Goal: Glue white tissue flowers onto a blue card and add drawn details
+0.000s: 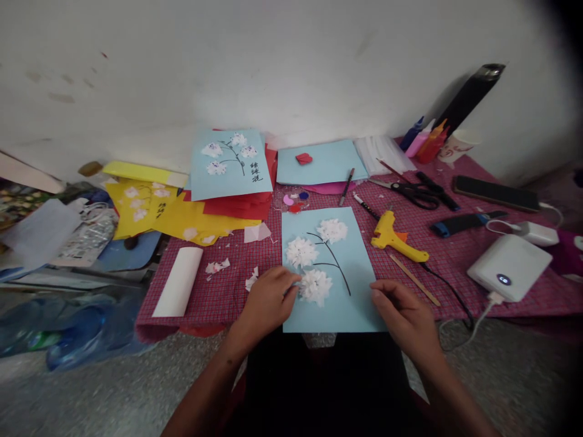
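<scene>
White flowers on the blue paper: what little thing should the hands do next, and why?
Perhaps the left hand should gently pat the lowest white flower: its fingers are right by that flower's left side, and the right hand is by the right edge of the blue paper, well placed to steady it.

sheet (359, 267): lt blue | flowers (315, 286): wht | stem (337, 267): blk | glue gun (387, 230): yel | tablecloth (218, 297): reddish, prob. chk'd
</scene>
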{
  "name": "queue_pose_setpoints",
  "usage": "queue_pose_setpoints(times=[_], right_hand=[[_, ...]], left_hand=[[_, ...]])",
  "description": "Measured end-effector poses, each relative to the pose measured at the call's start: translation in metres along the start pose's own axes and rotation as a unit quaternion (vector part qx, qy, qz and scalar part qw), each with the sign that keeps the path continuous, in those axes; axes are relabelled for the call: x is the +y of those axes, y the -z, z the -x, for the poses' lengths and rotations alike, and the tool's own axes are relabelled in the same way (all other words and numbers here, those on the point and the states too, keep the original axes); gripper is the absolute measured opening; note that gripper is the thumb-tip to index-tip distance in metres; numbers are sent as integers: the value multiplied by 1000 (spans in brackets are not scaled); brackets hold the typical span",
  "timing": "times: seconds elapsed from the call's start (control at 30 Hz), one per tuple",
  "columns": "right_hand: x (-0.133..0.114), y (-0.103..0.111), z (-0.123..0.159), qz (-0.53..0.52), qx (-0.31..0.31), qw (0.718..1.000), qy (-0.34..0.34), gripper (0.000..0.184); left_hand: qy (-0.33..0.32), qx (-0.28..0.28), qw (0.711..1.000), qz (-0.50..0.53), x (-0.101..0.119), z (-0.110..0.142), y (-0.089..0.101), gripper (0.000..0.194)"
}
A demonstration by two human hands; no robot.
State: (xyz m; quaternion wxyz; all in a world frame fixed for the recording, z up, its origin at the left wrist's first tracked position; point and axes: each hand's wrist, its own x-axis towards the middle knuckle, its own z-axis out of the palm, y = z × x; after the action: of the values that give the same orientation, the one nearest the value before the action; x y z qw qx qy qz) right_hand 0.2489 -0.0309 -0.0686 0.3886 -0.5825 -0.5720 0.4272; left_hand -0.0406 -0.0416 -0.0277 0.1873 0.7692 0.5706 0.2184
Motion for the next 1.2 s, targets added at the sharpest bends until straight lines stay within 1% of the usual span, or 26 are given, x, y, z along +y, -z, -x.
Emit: queue_pose_setpoints(times=[0.23,0.47,0.57,0.83,0.9,1.03,1.2], right_hand=[[1,0,-1,16,3,1000,22,20],[-2,-1,-1,34,3,999,30,20],[-2,-1,-1,35,0,999,26,20],[5,-2,-2,37,5,998,48,19],[4,-1,-2,39,5,998,51,19],[2,-1,0,31,6,998,60,18],[1,0,0,15,3,998,56,19]], left_hand=[[-1,-10,1000,-11,4,-5,0,21],[-3,-27,999,-42,4,-9,-5,16],[-3,-31,998,-48,4,-10,-5,17],[-7,-24,999,-40,4,-10,-6,17],[-8,-10,999,-32,1,-6,-7,17],[-3,58,998,-13,-5,8,-5,27],[-11,143,990,17,-8,43,3,28]])
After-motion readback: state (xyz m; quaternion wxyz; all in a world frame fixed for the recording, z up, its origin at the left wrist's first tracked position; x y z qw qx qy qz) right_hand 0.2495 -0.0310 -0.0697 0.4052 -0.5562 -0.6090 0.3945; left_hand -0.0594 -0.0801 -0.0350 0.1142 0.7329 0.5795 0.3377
